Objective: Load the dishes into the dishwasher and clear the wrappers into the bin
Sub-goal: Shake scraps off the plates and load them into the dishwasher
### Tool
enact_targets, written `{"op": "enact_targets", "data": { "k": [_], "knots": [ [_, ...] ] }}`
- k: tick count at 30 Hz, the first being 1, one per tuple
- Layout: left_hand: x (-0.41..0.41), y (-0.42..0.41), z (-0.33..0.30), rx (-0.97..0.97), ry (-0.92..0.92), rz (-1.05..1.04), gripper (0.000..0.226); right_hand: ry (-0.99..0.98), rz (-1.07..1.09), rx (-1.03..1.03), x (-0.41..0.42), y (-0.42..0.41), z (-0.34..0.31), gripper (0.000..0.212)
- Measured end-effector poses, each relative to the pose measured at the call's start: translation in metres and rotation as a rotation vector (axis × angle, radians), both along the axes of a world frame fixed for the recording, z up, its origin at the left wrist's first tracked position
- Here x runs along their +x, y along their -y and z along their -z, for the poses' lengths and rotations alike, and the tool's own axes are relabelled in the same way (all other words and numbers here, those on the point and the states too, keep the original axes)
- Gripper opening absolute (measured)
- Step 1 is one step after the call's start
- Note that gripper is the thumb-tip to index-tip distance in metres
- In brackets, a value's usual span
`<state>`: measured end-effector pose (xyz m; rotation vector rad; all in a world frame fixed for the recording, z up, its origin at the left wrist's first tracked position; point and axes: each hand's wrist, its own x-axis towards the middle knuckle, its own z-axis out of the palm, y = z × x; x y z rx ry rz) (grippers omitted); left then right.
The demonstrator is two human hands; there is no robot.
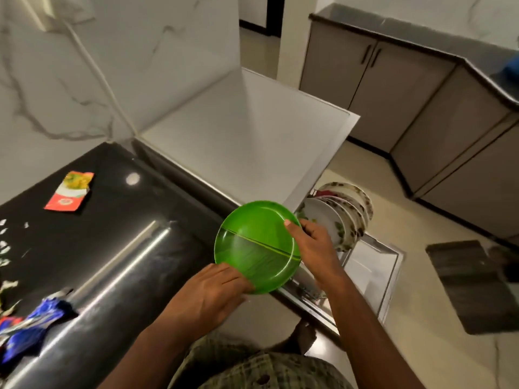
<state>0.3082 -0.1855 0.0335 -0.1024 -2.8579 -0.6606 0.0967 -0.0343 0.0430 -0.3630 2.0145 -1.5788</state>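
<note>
Green plastic, the plate [257, 245] was held over the surface [118, 248] edge, my left hand [209, 297] pinching its near rim and my right hand [311, 244] clamped on the far rim. I judged it should be tipped upright and slid in beside the floral plates [341, 214] racked in the dishwasher [373, 265]. Print on the red wrapper [70, 192] and blue wrapper [33, 321] was unreadable.

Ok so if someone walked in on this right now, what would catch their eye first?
The bright green plate, held by both hands at centre frame: the left hand grips its near edge, the right hand its far right edge. Just beyond it, floral plates stand on edge in the pulled-out dishwasher rack. On the black counter to the left lie a red wrapper and a blue wrapper.
</note>
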Motion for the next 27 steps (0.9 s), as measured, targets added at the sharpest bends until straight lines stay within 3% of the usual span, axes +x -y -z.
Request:
{"op": "enact_targets", "data": {
  "k": [5,9,13,16,21,27],
  "knots": [
    [-0.061,-0.032,-0.006,0.097,-0.029,-0.129,0.019,-0.075,-0.124,0.012,-0.057,-0.029,-0.007,0.018],
    [-0.112,-0.055,-0.005,0.287,-0.031,-0.347,0.046,-0.200,-0.266,0.068,-0.105,-0.060,0.004,0.018],
    [-0.163,-0.073,0.001,0.316,0.103,-0.474,0.063,-0.239,-0.370,0.147,-0.144,-0.091,0.016,0.018],
    [-0.205,-0.085,0.010,0.291,0.274,-0.408,0.056,-0.190,-0.388,0.173,-0.161,-0.116,0.026,0.023],
    [-0.276,-0.093,0.044,0.205,0.533,-0.272,0.022,-0.042,-0.233,0.230,-0.168,-0.149,0.063,0.029],
    [-0.339,-0.112,0.114,0.089,0.713,-0.053,0.021,0.132,-0.026,0.293,-0.170,-0.181,0.135,0.037]
  ]
}}
